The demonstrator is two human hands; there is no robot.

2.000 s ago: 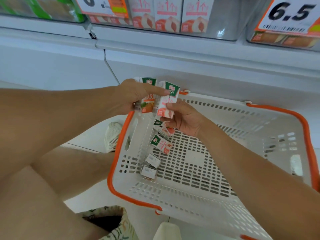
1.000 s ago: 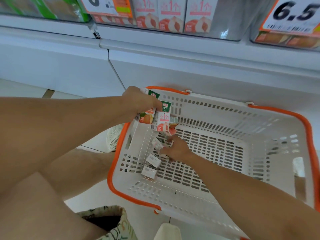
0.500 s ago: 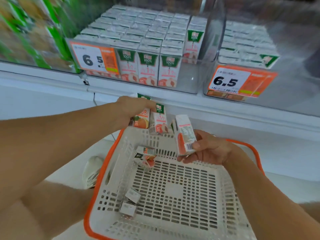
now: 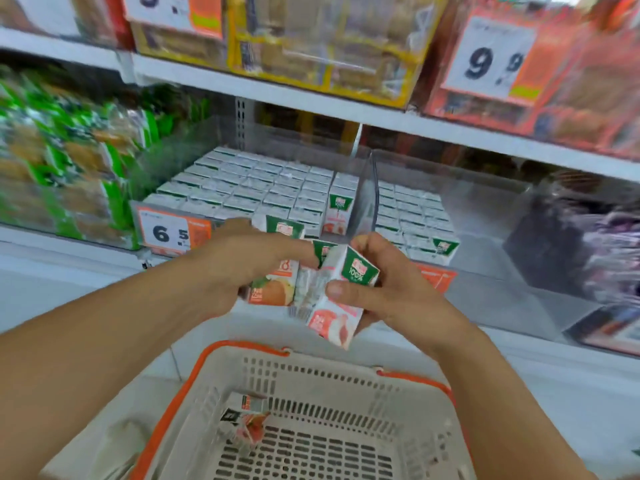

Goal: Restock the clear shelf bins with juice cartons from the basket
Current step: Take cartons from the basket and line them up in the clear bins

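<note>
My left hand point(image 4: 242, 265) grips two juice cartons point(image 4: 277, 285) side by side, held above the basket point(image 4: 311, 368) and in front of the clear bin point(image 4: 263, 188), which is packed with rows of cartons. My right hand point(image 4: 388, 289) pinches a third carton point(image 4: 341, 296), tilted, touching the ones in my left. More cartons point(image 4: 247, 415) lie in the basket.

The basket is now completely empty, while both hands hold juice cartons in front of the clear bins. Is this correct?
Not quite. The head view shows the basket is not empty: cartons lie inside it. The rest holds: the left hand and right hand hold juice cartons before the clear bins.
</note>
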